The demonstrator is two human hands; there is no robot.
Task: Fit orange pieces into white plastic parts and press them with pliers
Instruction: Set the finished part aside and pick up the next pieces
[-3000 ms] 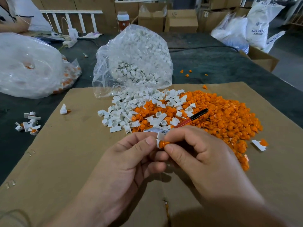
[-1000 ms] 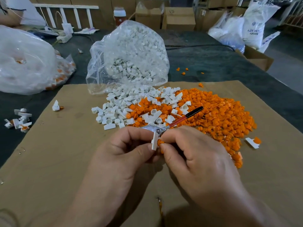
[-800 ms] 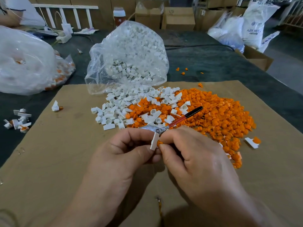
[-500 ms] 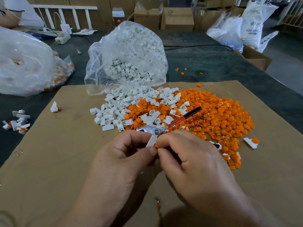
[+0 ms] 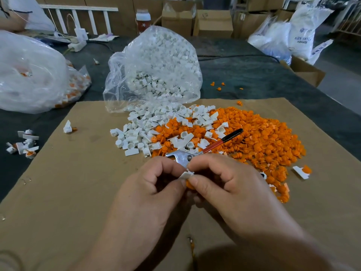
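Both hands meet over the brown cardboard sheet. My left hand pinches a small white plastic part between thumb and fingers. My right hand grips the pliers, whose metal head sits just above the part and whose red and black handle sticks out to the upper right. The right thumb presses an orange piece against the white part; most of that piece is hidden. Behind the hands lie a heap of orange pieces and a heap of white parts.
An open clear bag of white parts stands behind the heaps. A second clear bag lies at the left. Several assembled parts sit on the dark table at the left edge, one to the right. Boxes and sacks stand beyond.
The white part has tilted from upright to nearly flat between my fingers, and the orange piece has gone further in under my right thumb. Both hands have edged slightly up towards the heaps.
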